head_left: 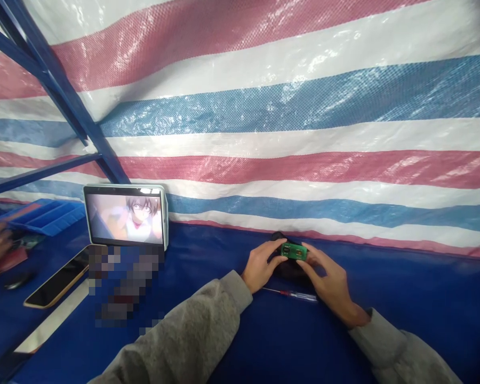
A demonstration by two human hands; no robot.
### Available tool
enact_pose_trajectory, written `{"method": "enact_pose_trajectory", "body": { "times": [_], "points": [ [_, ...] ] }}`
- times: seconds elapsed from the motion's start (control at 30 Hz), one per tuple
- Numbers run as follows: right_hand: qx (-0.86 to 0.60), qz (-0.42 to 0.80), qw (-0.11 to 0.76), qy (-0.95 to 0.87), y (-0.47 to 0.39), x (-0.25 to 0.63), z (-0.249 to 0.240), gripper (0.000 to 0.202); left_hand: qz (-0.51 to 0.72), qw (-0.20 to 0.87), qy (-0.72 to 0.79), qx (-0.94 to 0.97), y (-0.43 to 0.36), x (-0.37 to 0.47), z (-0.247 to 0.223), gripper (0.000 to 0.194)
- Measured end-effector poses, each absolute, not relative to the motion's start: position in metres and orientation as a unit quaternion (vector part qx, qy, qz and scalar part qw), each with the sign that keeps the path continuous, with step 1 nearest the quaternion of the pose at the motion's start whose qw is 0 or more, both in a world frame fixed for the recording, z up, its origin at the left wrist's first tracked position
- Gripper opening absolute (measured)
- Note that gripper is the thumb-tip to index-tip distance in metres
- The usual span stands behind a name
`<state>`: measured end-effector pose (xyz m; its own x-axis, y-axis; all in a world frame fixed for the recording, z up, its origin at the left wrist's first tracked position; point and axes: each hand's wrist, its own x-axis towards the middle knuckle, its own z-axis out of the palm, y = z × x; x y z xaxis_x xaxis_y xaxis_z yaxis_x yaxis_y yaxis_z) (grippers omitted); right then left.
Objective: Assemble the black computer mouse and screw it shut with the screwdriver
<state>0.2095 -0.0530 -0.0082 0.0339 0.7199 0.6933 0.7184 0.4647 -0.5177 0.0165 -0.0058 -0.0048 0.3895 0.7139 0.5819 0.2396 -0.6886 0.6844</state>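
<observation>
We pinch the green board (294,252) between left hand (260,263) and right hand (331,278), fingers nearly closed; let's grip edges lightly.

No text, label, brand or number can be read. On the green circuit board (294,252), between 4 and 5 o'clock from the view's centre, any print is left undecipherable (too small). On the lit tablet (124,218), near 9 o'clock, no lettering can be made out. Likewise for the phone (60,277), past 8 o'clock, where the screen is seen dark.
</observation>
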Motion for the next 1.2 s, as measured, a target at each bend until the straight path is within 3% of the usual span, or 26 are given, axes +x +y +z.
{"method": "enact_pose_trajectory", "body": {
  "times": [0.27,0.37,0.5,0.73,1.2],
  "points": [
    [-0.528,0.054,0.505,-0.681,-0.057,0.211,-0.004,0.035,0.479,0.252,0.279,0.793,-0.009,0.016,0.0,0.039],
    [-0.518,0.071,0.492,-0.696,-0.058,0.212,-0.002,0.021,0.483,0.248,0.259,0.799,-0.009,0.016,-0.001,0.037],
    [-0.511,0.073,0.469,-0.717,-0.059,0.213,-0.001,0.039,0.474,0.215,0.248,0.817,-0.01,0.016,-0.003,0.037],
    [-0.5,0.084,0.456,-0.731,-0.058,0.212,0.005,0.046,0.417,0.092,0.216,0.878,-0.009,0.014,0.0,0.028],
    [-0.566,0.097,0.489,-0.657,-0.057,0.219,-0.006,0.036,0.337,0.033,0.236,0.911,-0.008,0.005,-0.003,0.029]
  ]
}}
